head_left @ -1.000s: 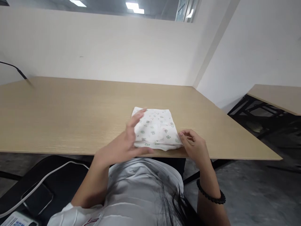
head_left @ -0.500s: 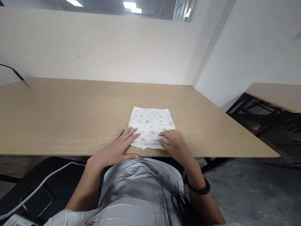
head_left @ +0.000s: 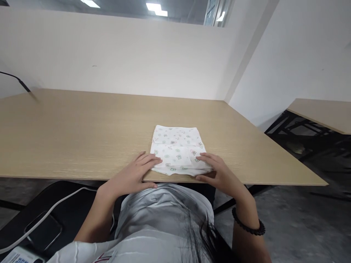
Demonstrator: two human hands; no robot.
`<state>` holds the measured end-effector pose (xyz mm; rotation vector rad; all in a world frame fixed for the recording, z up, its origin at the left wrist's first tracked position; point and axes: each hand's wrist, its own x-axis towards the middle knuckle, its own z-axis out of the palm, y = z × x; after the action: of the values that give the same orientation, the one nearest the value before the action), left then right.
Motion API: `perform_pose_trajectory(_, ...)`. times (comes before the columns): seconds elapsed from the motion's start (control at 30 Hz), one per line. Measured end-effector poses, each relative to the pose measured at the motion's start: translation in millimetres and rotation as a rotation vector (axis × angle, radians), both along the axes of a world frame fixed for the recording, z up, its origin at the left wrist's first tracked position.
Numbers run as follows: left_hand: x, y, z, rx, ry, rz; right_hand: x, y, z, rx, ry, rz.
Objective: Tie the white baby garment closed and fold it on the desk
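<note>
A folded white cloth (head_left: pixel 177 146) with small printed figures lies flat near the table's front edge, creased across its middle. The layers at its near edge are slightly uneven. The fingertips of my left hand (head_left: pixel 135 171) rest on the cloth's left side, the thumb stretched out apart over the table's edge. On the opposite side, my right hand (head_left: pixel 219 173) has its fingers laid over the near right corner. Its thumb lies separate, by the cloth's near edge. Both hands are open.
The cloth lies on a light wooden table (head_left: pixel 95 135) backed by a white wall (head_left: pixel 137 58). A second table (head_left: pixel 323 113) stands at the right. On the left are a black chair (head_left: pixel 68 212), a white cable (head_left: pixel 55 208) and a thin black rod-like item (head_left: pixel 24 86).
My right hand has moved right, from on top of the cloth to its right corner, and its fingers have spread. My left hand has slid slightly toward me and left.
</note>
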<state>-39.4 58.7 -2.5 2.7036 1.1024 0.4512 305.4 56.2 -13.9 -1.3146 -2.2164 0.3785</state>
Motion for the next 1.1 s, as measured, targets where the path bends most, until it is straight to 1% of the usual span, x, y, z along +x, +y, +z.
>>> perform_pose_trajectory(0.1, -0.9, -4.8, 3.5, 0.028, -0.014, 0.022, 9.7, -12.3, 4.9, -0.115, -0.064, 0.070)
perform_pose_trajectory(0.2, -4.0, -12.0, 10.4, 0.026, -0.019, -0.030, 11.5, -26.1, 11.6, -0.161, -0.069, 0.137)
perform_pose_trajectory(0.23, -5.5, -14.2, 12.8, 0.015, -0.025, -0.059, 11.7, -29.4, 12.3, -0.151, -0.067, 0.146)
perform_pose_trajectory(0.3, -9.2, -16.9, 16.0, -0.007, -0.043, -0.096, 13.2, -32.4, 9.8, -0.086, -0.068, 0.147)
perform_pose_trajectory(0.37, -13.7, -16.2, 15.4, -0.009, -0.057, -0.081, 16.1, -30.4, 2.3, 0.006, -0.077, 0.139)
perform_pose_trajectory(0.47, -20.9, -10.8, 7.9, 0.010, -0.048, -0.043, 21.3, -22.7, -12.5, 0.106, -0.064, 0.148)
perform_pose_trajectory(0.57, -25.6, -7.0, 0.7, 0.006, -0.079, -0.062, 24.4, -17.9, -20.5, 0.138, 0.019, 0.200)
perform_pose_trajectory(0.63, -25.1, -6.4, -0.3, 0.005, -0.145, -0.065, 24.2, -17.0, -19.2, 0.128, 0.110, 0.193)
perform_pose_trajectory(0.67, -23.4, -6.1, 0.2, 0.011, -0.191, -0.041, 23.2, -16.1, -16.9, 0.113, 0.155, 0.171)
perform_pose_trajectory(0.7, -20.7, -5.1, 1.1, 0.017, -0.244, 0.013, 21.3, -14.2, -13.9, 0.099, 0.195, 0.142)
perform_pose_trajectory(0.77, -13.3, -0.5, 2.9, 0.015, -0.357, 0.199, 15.1, -6.0, -7.0, 0.080, 0.261, 0.055)
perform_pose_trajectory(0.83, -5.2, 8.3, 3.3, -0.052, -0.470, 0.369, 6.2, 7.7, -1.5, 0.063, 0.333, -0.060)
perform_pose_trajectory(0.87, -1.7, 13.6, 2.5, -0.103, -0.525, 0.423, 1.6, 15.5, 0.0, 0.053, 0.378, -0.122)
perform_pose_trajectory(0.97, 2.9, 27.6, -4.1, -0.222, -0.655, 0.487, -8.3, 33.9, -2.2, 0.048, 0.460, -0.284)
perform_pose_trajectory(1.03, 1.7, 31.1, -10.2, -0.214, -0.663, 0.528, -9.9, 36.7, -7.3, 0.075, 0.439, -0.367)
perform_pose_trajectory(1.1, 0.0, 28.1, -14.1, -0.147, -0.591, 0.558, -9.2, 31.9, -11.7, 0.107, 0.383, -0.411)
